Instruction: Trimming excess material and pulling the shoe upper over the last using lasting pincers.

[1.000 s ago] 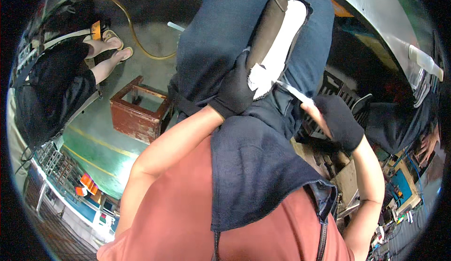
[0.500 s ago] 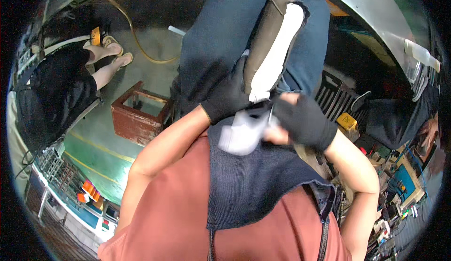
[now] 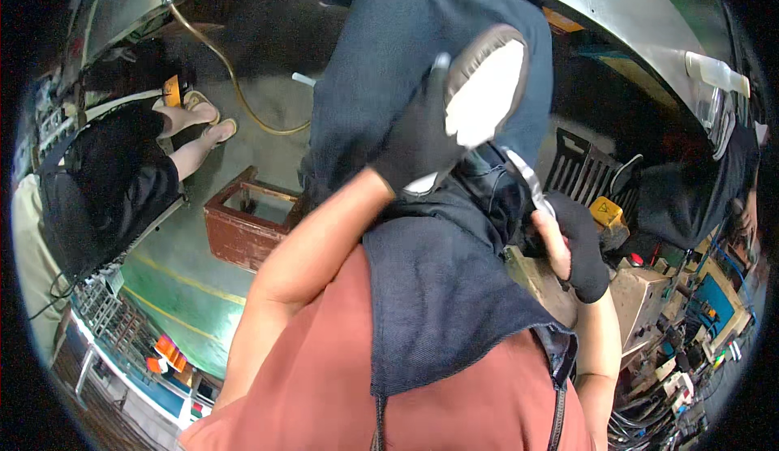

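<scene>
Left hand on the shoe, right hand's tool just off its edge

The shoe-shaped piece, brown at the rim and white across the face turned up, lies on the dark blue lap, slanting from upper right to lower left. Its rounded end points up and away from the body; the lower end is mostly hidden by the left hand, with a white patch showing below the palm.

That left hand, in a black glove that looks blurred, is the nearer one: it lies across the piece and appears to hold it, though the exact finger placing is unclear. The right hand, gloved with bare fingers showing, is closed around a slim, shiny tool. From there the piece lies up and to the left, and the tool's long axis slants that way too, its tip near the lower right edge but seemingly not touching.

Left of the lap stands a reddish-brown stool; beyond the right hand is a dark slatted chair
</scene>
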